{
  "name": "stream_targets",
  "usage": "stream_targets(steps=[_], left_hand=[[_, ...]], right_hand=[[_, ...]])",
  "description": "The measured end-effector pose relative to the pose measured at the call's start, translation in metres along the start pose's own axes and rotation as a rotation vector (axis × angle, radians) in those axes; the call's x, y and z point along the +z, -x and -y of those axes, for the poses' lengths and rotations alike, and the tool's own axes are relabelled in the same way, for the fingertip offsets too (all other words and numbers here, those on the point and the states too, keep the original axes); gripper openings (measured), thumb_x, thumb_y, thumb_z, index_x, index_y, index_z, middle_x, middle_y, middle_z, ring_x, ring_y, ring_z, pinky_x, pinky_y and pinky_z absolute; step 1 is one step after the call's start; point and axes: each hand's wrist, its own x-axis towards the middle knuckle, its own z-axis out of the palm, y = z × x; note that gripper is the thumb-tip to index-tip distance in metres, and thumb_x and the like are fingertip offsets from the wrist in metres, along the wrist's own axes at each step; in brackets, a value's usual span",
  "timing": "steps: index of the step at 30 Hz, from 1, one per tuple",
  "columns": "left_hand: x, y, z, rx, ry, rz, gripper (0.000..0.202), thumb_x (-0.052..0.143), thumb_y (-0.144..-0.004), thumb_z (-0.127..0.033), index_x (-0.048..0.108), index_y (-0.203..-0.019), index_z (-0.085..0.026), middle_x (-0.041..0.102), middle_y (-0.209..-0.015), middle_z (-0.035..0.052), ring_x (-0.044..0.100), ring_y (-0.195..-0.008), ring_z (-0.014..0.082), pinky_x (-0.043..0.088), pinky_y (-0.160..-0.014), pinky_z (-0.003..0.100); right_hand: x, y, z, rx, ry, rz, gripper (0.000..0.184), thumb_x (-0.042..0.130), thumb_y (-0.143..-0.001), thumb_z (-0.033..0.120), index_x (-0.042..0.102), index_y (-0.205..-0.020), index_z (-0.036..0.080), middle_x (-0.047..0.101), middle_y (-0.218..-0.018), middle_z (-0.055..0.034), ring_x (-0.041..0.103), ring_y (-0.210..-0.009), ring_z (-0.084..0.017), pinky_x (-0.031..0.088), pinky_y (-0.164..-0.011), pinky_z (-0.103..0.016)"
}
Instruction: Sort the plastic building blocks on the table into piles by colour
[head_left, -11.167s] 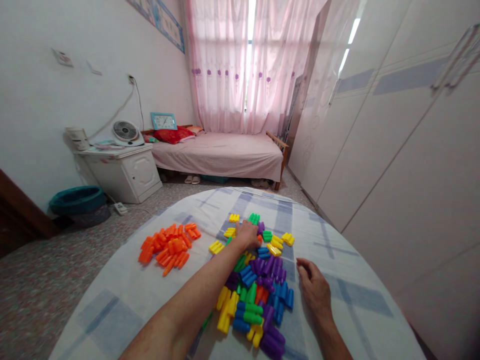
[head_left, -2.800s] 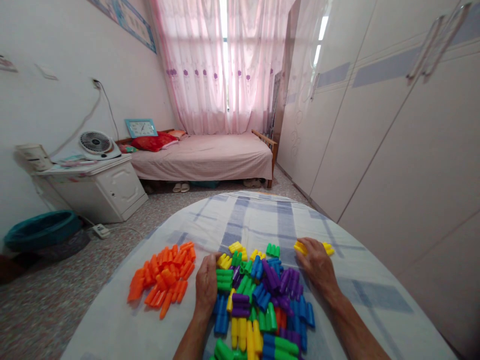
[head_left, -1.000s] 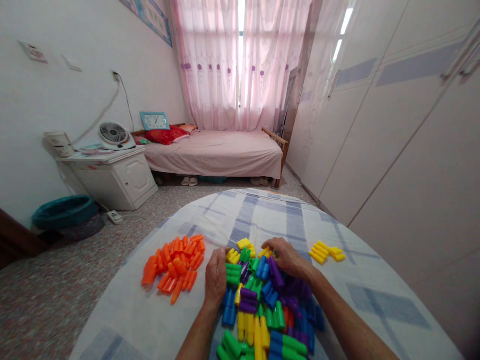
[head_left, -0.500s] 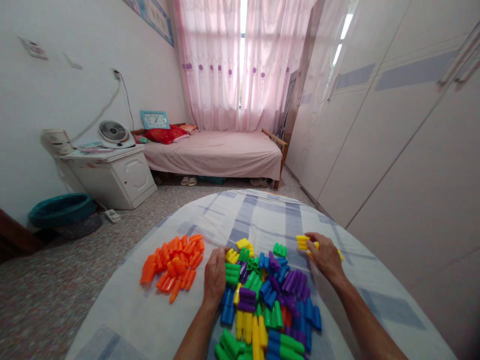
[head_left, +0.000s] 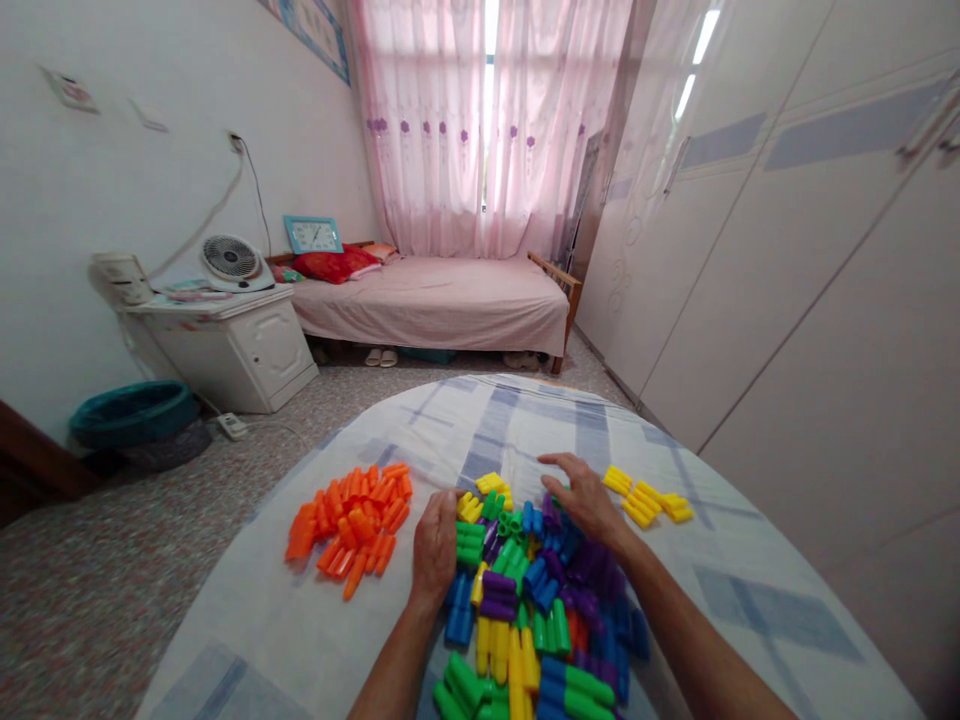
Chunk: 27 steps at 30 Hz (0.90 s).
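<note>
A mixed pile of plastic tube-shaped building blocks in green, blue, purple and yellow lies on the table before me. My left hand rests along the pile's left edge, beside green blocks and small yellow blocks; its fingers are mostly hidden. Over the pile's far right part hovers my right hand, open, index finger stretched leftward and thumb apart. A green block is partly covered by it. Several yellow blocks lie in a separate group to its right.
An orange heap of the same blocks lies to the left on the round table's checked cloth. Beyond are a bed, a white cabinet with a fan, and a bin. A wardrobe stands right.
My right hand has let go of a yellow block among the yellow group and moved left over the mixed pile. The left hand has stayed beside the pile.
</note>
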Motion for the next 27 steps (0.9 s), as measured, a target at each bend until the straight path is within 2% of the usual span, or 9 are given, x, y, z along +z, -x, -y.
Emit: stream_targets(steps=[3, 5, 9, 12, 16, 20, 23, 27], left_hand=[[0.000, 0.000, -0.002, 0.003, 0.023, 0.016, 0.042, 0.036, -0.091, -0.048, 0.065, -0.097, -0.019, 0.066, -0.093, 0.0054, 0.060, -0.090, 0.0196, 0.047, -0.082, 0.032], [0.000, 0.000, -0.003, -0.005, 0.034, 0.023, 0.042, 0.036, -0.091, -0.047, 0.064, -0.100, -0.018, 0.066, -0.096, 0.0058, 0.060, -0.090, 0.0192, 0.048, -0.081, 0.032], [0.001, -0.001, -0.001, -0.027, 0.032, 0.012, 0.042, 0.035, -0.091, -0.046, 0.064, -0.100, -0.017, 0.065, -0.099, 0.0066, 0.060, -0.092, 0.0190, 0.047, -0.084, 0.032], [0.002, -0.002, 0.001, -0.011, 0.028, 0.006, 0.040, 0.035, -0.091, -0.045, 0.064, -0.097, -0.018, 0.066, -0.096, 0.0060, 0.059, -0.093, 0.0192, 0.046, -0.086, 0.032], [0.002, -0.002, 0.002, 0.010, 0.025, 0.005, 0.039, 0.035, -0.091, -0.045, 0.065, -0.095, -0.019, 0.066, -0.093, 0.0055, 0.060, -0.092, 0.0189, 0.047, -0.086, 0.032], [0.002, -0.002, 0.002, 0.008, 0.018, 0.013, 0.040, 0.034, -0.091, -0.045, 0.065, -0.093, -0.020, 0.066, -0.091, 0.0050, 0.060, -0.092, 0.0189, 0.047, -0.084, 0.032], [0.002, -0.002, 0.002, -0.004, 0.014, -0.001, 0.039, 0.034, -0.091, -0.044, 0.065, -0.092, -0.020, 0.066, -0.092, 0.0053, 0.061, -0.092, 0.0187, 0.047, -0.085, 0.032], [0.003, -0.002, 0.004, 0.000, 0.017, 0.006, 0.041, 0.032, -0.092, -0.044, 0.065, -0.090, -0.020, 0.066, -0.091, 0.0047, 0.061, -0.092, 0.0178, 0.046, -0.085, 0.031]], right_hand=[[0.021, -0.011, 0.027, -0.082, -0.060, 0.143, 0.036, 0.049, -0.081, 0.022, 0.061, -0.115, 0.023, 0.063, -0.117, -0.0058, 0.055, -0.110, -0.019, 0.040, -0.096, -0.036], [0.030, -0.017, 0.036, -0.103, -0.073, 0.230, 0.040, 0.050, -0.079, 0.018, 0.060, -0.117, 0.022, 0.063, -0.117, -0.0064, 0.057, -0.106, -0.018, 0.041, -0.093, -0.033], [0.040, -0.027, 0.037, -0.090, -0.055, 0.367, 0.045, 0.057, -0.072, 0.017, 0.062, -0.116, 0.022, 0.067, -0.102, -0.0046, 0.061, -0.086, -0.016, 0.045, -0.079, -0.027], [0.044, -0.029, 0.036, -0.049, -0.021, 0.381, 0.039, 0.062, -0.069, 0.020, 0.065, -0.108, 0.022, 0.066, -0.088, -0.0021, 0.058, -0.076, -0.015, 0.043, -0.070, -0.026], [0.048, -0.025, 0.042, -0.027, -0.017, 0.328, 0.029, 0.066, -0.067, 0.021, 0.064, -0.096, 0.022, 0.061, -0.079, 0.0006, 0.055, -0.070, -0.014, 0.040, -0.065, -0.024], [0.041, -0.023, 0.041, -0.024, -0.039, 0.199, 0.025, 0.056, -0.071, 0.013, 0.063, -0.094, 0.022, 0.059, -0.084, 0.0000, 0.055, -0.078, -0.013, 0.041, -0.071, -0.023], [0.023, -0.024, 0.022, 0.044, -0.026, 0.063, 0.026, 0.048, -0.075, 0.014, 0.062, -0.097, 0.021, 0.059, -0.091, -0.0026, 0.056, -0.082, -0.013, 0.043, -0.076, -0.024], [-0.011, -0.018, -0.023, 0.178, 0.057, -0.073, 0.026, 0.047, -0.074, 0.017, 0.063, -0.094, 0.019, 0.059, -0.088, -0.0040, 0.057, -0.080, -0.016, 0.044, -0.078, -0.030]])
